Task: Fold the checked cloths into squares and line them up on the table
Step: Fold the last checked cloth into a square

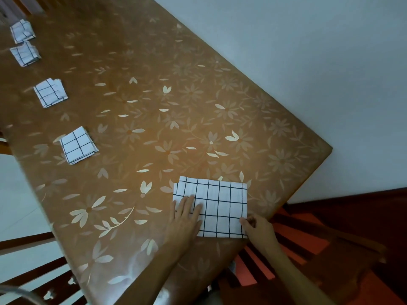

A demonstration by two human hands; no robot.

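Cloth in work: white checked cloth [220,205] with dark grid lines, folded to a rectangle, flat on the brown glossy worktop [154,95] with its pale flower pattern, near the near right corner.

Left hand [185,219]: palm down, fingers straight, pressing the cloth's near left part.

Right hand [257,230]: thumb and fingers pinch the cloth's near right corner.

Hands apart, one at each end of the cloth's near edge.

Four folded checked squares in a row along the left side, well apart from the cloth: nearest square [78,145], second square [50,92], third square [25,53], farthest square [22,31]; last two close together.

Wooden chair backs [33,267] at lower left. White wall [308,62] beyond the right edge.
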